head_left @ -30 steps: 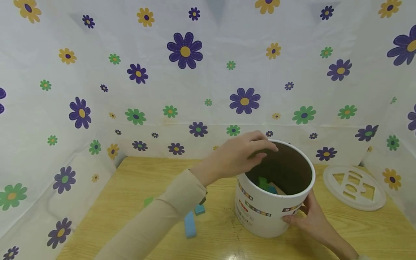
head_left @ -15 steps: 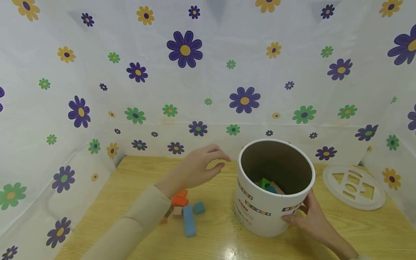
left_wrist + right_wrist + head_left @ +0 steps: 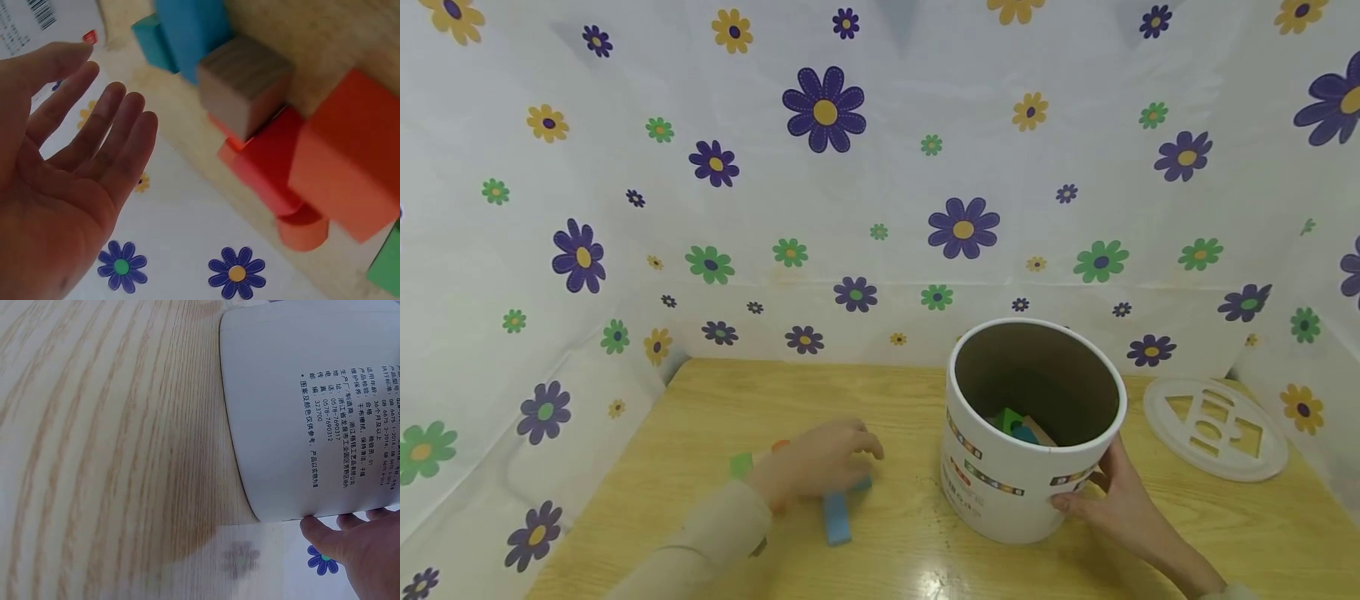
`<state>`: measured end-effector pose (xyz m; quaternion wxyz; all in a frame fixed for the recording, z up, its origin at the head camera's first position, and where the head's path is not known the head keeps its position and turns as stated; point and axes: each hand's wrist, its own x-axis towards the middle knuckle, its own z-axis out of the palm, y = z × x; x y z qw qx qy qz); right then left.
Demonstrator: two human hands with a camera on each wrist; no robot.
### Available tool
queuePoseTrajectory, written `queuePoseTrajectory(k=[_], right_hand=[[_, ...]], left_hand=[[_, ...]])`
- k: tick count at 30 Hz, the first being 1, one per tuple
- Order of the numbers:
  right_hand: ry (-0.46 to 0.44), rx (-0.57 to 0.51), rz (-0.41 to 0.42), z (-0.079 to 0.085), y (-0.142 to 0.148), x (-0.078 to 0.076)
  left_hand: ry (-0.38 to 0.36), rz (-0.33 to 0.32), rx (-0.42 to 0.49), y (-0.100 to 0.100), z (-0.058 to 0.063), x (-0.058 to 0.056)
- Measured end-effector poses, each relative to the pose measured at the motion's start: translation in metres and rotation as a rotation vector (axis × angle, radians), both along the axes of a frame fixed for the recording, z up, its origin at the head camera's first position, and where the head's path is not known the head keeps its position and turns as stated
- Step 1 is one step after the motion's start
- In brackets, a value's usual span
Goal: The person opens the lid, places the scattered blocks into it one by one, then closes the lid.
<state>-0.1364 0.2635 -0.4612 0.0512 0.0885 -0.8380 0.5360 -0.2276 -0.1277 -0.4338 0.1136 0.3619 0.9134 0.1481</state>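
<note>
My left hand (image 3: 823, 458) hovers low over a loose pile of blocks on the table, and nothing is in its fingers. In the left wrist view its fingers are spread and slightly bent beside a long blue block (image 3: 190, 37), a teal block (image 3: 152, 44), a wooden cube (image 3: 244, 87), a red block (image 3: 269, 165) and an orange block (image 3: 350, 156). With my right hand (image 3: 1112, 508) I hold the near right side of a white bucket (image 3: 1000, 500), thumb in front and fingers round its side. Green (image 3: 1011, 419) and blue blocks lie inside the upright bucket.
A white round lid (image 3: 1217, 429) with shaped cutouts lies right of the bucket. A green block (image 3: 741, 465) sits left of my left hand. Flower-printed sheeting (image 3: 880, 183) rises behind and beside the wooden table (image 3: 887, 567).
My left hand has moved from the bucket's rim leftward and down to the blocks on the table. My right hand and the bucket stay in place.
</note>
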Motion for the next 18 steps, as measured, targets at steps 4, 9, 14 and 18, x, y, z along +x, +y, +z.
queuePoseTrajectory(k=[4, 9, 14, 18], right_hand=[[-0.001, 0.005, -0.003, 0.001, 0.000, 0.000], [0.000, -0.006, -0.002, 0.000, 0.000, -0.001], [0.005, -0.002, -0.012, -0.002, 0.001, -0.001], [0.008, -0.008, -0.010, -0.003, 0.001, -0.001]], left_hand=[[-0.047, -0.004, -0.033, 0.000, -0.012, 0.001], [-0.087, 0.011, -0.060, 0.000, -0.018, 0.000], [-0.082, 0.010, -0.065, 0.000, -0.022, -0.004], [-0.084, 0.017, -0.047, 0.001, -0.023, -0.006]])
